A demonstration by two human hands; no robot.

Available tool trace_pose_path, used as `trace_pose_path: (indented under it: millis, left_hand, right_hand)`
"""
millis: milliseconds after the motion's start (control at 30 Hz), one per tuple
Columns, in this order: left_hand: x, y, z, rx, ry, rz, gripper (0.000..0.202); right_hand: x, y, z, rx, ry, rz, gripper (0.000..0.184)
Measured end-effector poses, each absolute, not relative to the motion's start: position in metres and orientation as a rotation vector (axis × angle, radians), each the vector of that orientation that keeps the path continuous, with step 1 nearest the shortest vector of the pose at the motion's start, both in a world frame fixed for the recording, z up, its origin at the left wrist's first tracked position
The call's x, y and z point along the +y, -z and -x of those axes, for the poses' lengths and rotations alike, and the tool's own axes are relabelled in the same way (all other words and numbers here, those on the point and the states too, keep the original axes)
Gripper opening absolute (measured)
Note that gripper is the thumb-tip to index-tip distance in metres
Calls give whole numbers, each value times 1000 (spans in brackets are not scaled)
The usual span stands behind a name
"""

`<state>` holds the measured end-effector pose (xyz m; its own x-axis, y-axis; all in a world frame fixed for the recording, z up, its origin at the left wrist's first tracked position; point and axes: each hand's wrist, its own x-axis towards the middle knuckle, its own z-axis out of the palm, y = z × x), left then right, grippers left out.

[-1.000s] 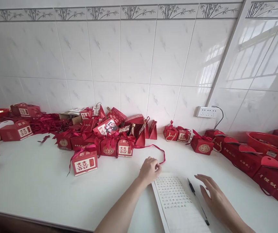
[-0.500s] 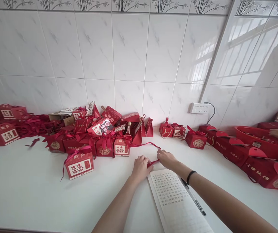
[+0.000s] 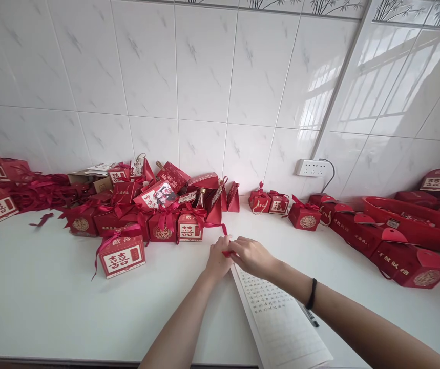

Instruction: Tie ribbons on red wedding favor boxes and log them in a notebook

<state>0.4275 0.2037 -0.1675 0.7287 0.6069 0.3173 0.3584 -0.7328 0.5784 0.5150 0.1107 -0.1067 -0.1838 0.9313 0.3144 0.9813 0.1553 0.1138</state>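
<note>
My left hand (image 3: 218,259) and my right hand (image 3: 253,256) meet just above the top edge of an open notebook (image 3: 287,333) with handwritten lines. Both are closed on a dark red ribbon (image 3: 225,229), whose free end runs back toward the boxes. Part of the ribbon is hidden between the fingers. A pen (image 3: 311,316) lies partly under my right forearm, beside the notebook. To the left, a red gift box (image 3: 122,254) with a white label and ribbon bow stands apart in front of a heap of similar boxes (image 3: 163,227).
Loose ribbons (image 3: 50,192) are piled at the left by more boxes. On the right, a row of red boxes (image 3: 412,264) runs beside a red basin (image 3: 404,215). Small boxes (image 3: 269,202) stand by the tiled wall, below a power strip (image 3: 311,168).
My right hand has moved left, up against my left hand, and the ribbon loop between them has drawn in. The other person's hand at the far right basin is out of view.
</note>
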Motion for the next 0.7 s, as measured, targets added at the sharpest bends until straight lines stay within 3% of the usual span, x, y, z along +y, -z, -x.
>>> trace_pose_path:
  millis: [167,433,600,700]
  left_hand:
    - [208,171,-427,734,-634,-2461,19]
    - [212,172,-427,859,-675,-2406,24]
    - [214,170,-429,904,-662,-2383,27]
    - [215,170,-429,910,-663,-2367,28]
  right_hand:
    - [85,100,-485,-2318,571,1380,23]
    - [28,58,-464,-2278,340,1275,19]
    - [6,29,-496,-1765,188,1390,10]
    - [-3,15,-522,-1374,165,1430,18]
